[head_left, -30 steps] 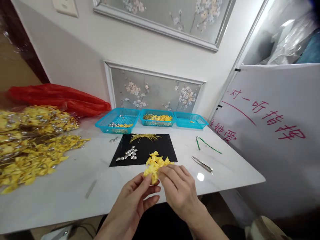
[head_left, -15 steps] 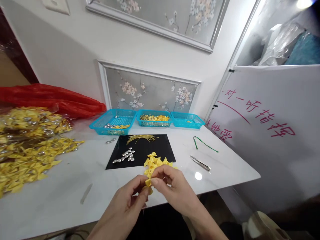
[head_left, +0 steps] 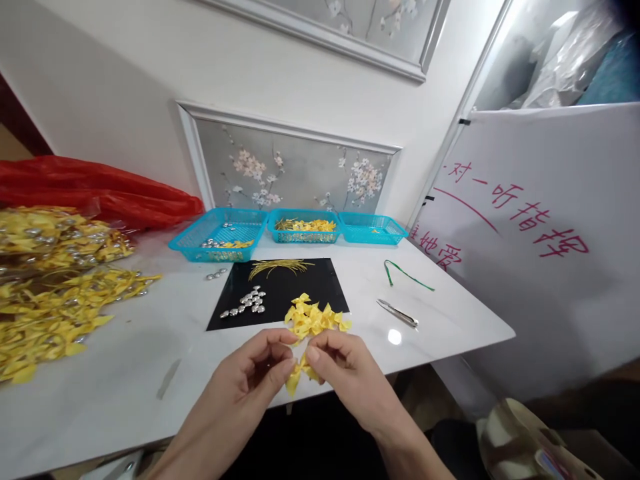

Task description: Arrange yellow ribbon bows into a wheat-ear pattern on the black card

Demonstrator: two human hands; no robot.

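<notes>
By the front of the worktop (head_left: 440,327), the left hand (head_left: 245,380) and right hand (head_left: 350,373) both pinch a bow (head_left: 295,382) that now shows more openly than before, suggesting its adjustment is progressing.

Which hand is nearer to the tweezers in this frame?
Right. The right hand is to the left of the tweezers and closer to the wearer; the left hand is farther left, with the right hand between it and the tweezers.
</notes>
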